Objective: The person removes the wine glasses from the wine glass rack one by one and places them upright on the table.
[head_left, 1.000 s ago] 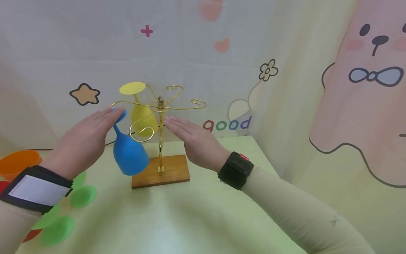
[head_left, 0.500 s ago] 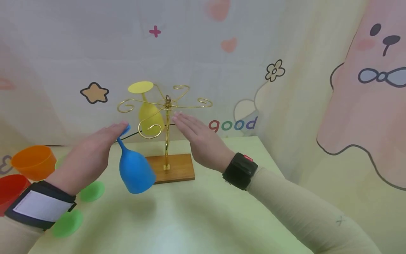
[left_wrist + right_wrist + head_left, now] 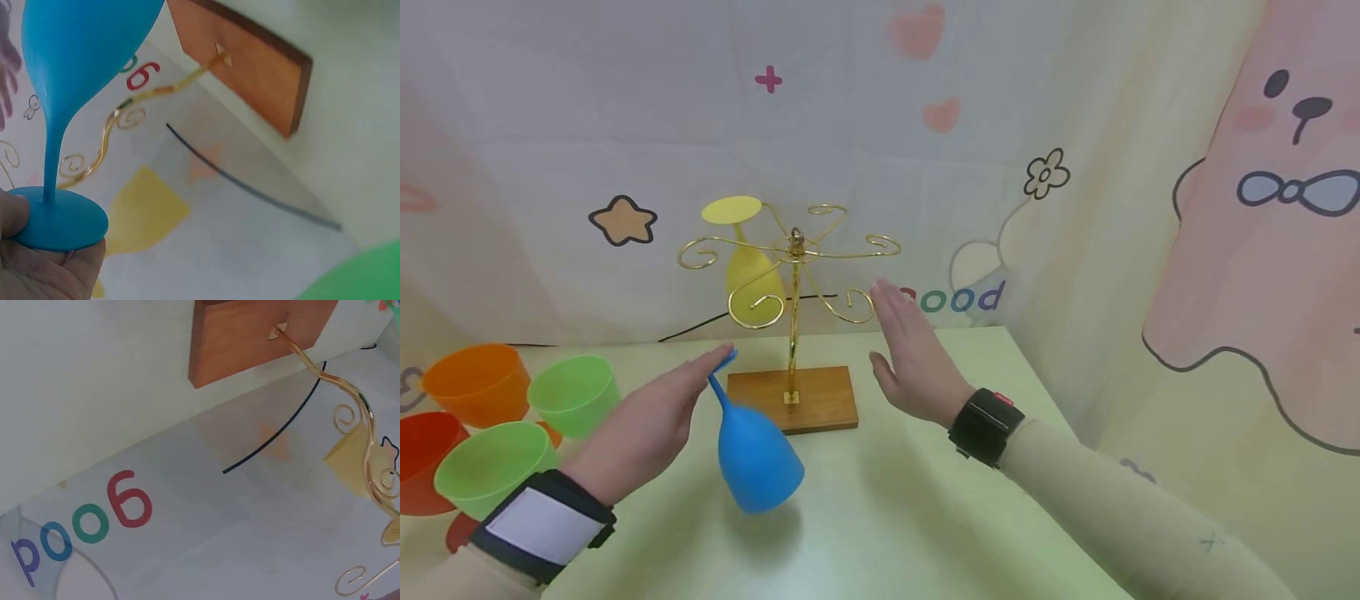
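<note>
My left hand (image 3: pixel 643 429) pinches the foot of a blue plastic goblet (image 3: pixel 758 460), which hangs bowl-down and tilted above the table. In the left wrist view, the thumb (image 3: pixel 12 212) presses on one face of the foot, with fingers behind it. Behind the goblet stands a gold wire glass rack (image 3: pixel 793 325) with curled arms. A yellow goblet (image 3: pixel 754 279) hangs upside down from a rear-left arm. My right hand (image 3: pixel 917 358) is held beside the rack's right side, fingers straight and thumb apart, holding nothing.
At the table's left stand an orange goblet (image 3: pixel 478 387), a red goblet (image 3: pixel 426 458) and two green goblets (image 3: pixel 574 396), bowls up. The rack's wooden base (image 3: pixel 823 400) sits toward the table's rear edge. A printed cloth (image 3: pixel 865 183) hangs behind.
My left hand has drawn the blue goblet down and away from the rack's left arm, toward me. My right hand has moved right, away from the rack's post, uncovering a front-right arm.
</note>
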`<state>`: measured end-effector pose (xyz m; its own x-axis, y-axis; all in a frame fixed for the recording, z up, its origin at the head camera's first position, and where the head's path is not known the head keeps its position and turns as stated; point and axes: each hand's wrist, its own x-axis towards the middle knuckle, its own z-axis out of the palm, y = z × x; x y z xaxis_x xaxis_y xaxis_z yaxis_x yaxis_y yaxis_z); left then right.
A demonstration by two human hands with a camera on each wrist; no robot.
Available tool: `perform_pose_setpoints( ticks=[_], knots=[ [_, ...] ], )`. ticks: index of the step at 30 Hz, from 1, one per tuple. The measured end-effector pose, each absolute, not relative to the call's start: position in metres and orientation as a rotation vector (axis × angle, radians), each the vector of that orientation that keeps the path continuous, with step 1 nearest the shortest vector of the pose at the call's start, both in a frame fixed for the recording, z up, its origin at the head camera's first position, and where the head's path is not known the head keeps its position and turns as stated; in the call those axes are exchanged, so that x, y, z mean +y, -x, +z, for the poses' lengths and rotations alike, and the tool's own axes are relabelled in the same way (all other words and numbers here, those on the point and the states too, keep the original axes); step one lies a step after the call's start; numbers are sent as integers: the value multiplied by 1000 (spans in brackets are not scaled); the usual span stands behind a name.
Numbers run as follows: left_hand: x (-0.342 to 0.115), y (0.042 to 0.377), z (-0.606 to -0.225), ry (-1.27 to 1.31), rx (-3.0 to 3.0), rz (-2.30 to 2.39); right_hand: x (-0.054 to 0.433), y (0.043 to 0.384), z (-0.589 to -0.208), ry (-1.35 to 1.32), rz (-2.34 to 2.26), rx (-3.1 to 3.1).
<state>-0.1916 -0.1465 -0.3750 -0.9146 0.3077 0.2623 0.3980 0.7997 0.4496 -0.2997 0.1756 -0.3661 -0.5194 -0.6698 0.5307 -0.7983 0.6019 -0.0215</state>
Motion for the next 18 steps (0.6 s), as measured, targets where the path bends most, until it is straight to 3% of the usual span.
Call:
perform_pose_setpoints(
  ticks=[18],
  knots=[
    [-138,196,-457,191,-2657,-1763,197,294,-399,-1253,369,-2396]
  ],
)
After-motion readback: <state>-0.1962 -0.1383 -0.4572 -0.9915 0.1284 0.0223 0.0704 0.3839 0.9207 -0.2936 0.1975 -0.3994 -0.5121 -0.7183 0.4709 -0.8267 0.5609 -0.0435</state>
